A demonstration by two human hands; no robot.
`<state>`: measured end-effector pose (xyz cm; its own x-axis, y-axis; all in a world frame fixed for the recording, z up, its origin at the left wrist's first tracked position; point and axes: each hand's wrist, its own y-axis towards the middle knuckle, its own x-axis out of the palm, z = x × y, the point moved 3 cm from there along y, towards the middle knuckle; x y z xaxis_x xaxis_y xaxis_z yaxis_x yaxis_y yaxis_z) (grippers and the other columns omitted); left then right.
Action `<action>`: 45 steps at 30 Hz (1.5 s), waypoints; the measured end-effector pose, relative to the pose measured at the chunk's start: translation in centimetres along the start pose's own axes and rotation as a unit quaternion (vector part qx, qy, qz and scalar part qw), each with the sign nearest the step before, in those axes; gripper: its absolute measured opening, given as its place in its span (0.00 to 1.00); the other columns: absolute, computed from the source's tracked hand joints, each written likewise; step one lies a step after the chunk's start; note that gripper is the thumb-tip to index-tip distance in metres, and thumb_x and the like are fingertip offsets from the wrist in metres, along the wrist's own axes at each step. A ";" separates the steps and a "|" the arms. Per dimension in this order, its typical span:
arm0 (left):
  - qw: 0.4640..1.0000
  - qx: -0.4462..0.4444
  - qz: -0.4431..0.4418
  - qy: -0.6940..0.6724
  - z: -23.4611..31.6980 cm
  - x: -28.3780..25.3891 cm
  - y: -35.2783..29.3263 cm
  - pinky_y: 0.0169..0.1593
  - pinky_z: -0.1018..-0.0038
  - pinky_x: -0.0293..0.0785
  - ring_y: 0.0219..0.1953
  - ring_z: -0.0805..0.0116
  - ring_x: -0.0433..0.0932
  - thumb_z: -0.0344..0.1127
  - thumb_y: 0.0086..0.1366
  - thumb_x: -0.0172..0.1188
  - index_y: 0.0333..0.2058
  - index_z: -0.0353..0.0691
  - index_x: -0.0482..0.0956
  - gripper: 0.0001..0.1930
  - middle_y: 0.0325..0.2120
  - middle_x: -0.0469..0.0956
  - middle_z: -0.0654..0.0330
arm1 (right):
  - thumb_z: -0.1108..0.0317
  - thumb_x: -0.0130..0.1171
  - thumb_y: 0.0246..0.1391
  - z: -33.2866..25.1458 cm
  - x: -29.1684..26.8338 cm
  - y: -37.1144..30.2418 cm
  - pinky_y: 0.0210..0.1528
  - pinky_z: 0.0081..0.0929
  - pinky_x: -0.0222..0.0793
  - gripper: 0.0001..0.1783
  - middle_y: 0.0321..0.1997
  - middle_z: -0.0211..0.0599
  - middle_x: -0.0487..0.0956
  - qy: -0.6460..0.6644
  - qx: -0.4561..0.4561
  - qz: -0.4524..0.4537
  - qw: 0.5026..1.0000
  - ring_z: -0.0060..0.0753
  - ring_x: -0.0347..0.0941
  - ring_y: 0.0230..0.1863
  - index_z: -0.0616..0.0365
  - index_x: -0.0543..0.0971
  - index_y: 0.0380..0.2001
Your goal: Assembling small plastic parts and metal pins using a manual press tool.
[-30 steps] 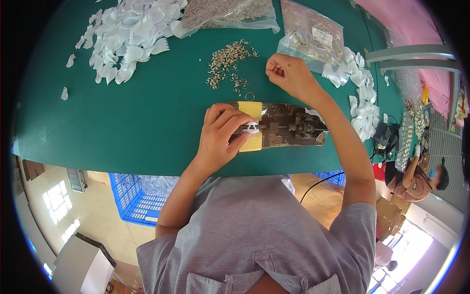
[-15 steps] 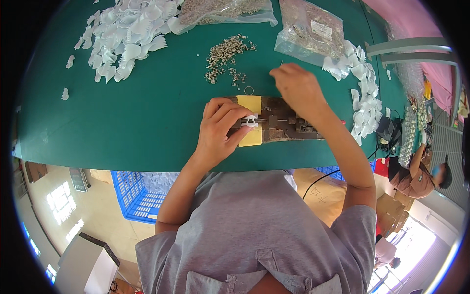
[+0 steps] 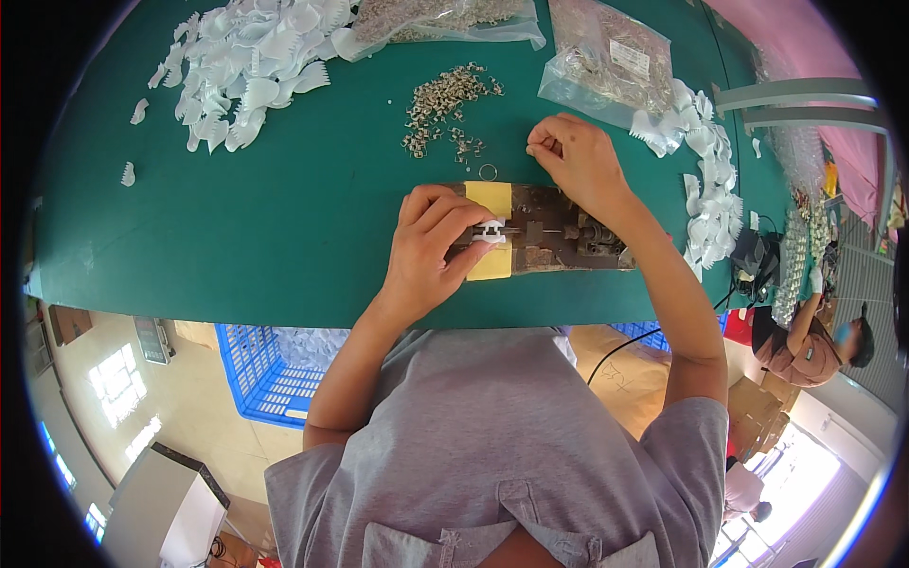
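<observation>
My left hand (image 3: pixel 428 244) pinches white plastic claw-clip halves (image 3: pixel 490 230) between thumb and fingers, at the left part of a dark metal jig (image 3: pixel 559 254). Yellow tape (image 3: pixel 489 268) wraps the jig beneath them. A thin metal rod (image 3: pixel 542 231) points along the jig toward the pieces. Off the jig's far side, my right hand (image 3: pixel 585 168) hovers over the table with thumb and forefinger together; whatever they grip is hidden or too small to name. A small metal ring (image 3: pixel 488 172) lies just past the jig, and small metal springs (image 3: pixel 443 106) are heaped beyond it.
Loose toothed white pieces form a big pile (image 3: pixel 251 71) at far left and a strip (image 3: pixel 712 189) at right. Two clear bags of metal parts, one left (image 3: pixel 445 21) and one right (image 3: pixel 606 62), lie at the back. A blue crate (image 3: pixel 260 383) stands below the table edge.
My right hand has turned slightly, and the thin pin that showed at its fingertips is not visible now. My left hand keeps its hold. The whole view has shifted slightly.
</observation>
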<state>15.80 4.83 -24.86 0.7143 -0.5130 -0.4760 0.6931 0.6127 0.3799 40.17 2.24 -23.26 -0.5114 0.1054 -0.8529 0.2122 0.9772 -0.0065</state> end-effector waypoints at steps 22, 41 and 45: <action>1.000 -0.005 0.026 -0.013 -0.6 0.5 -0.2 0.50 0.60 0.72 0.47 0.55 0.75 0.30 0.49 0.78 0.39 0.42 0.83 0.18 0.38 0.81 0.61 | 0.70 0.61 0.62 -9.1 -1.1 -5.6 0.42 0.41 0.71 0.03 0.33 0.36 0.78 0.011 -0.146 -0.053 0.988 0.44 0.76 0.39 0.57 0.79 0.35; 1.000 -0.003 0.029 -0.007 -0.3 0.3 0.1 0.51 0.61 0.70 0.47 0.58 0.76 0.30 0.50 0.77 0.39 0.43 0.84 0.17 0.38 0.82 0.64 | 0.77 0.67 0.60 -5.6 -2.9 -5.6 0.37 0.21 0.75 0.05 0.35 0.30 0.85 0.180 0.001 0.114 0.977 0.19 0.77 0.33 0.60 0.85 0.40; 1.000 -0.006 0.015 -0.014 0.1 -0.1 0.1 0.50 0.64 0.75 0.46 0.56 0.77 0.25 0.52 0.75 0.38 0.40 0.84 0.14 0.38 0.84 0.62 | 0.75 0.66 0.59 -0.1 -3.8 -1.7 0.39 0.27 0.78 0.06 0.36 0.34 0.85 0.055 -0.003 0.095 0.994 0.30 0.82 0.33 0.56 0.84 0.40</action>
<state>15.82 4.88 -24.72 0.7372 -0.5104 -0.4428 0.6703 0.6352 0.3838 41.69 0.22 -20.00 -0.5510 0.3075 -0.7758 0.3087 0.9388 0.1528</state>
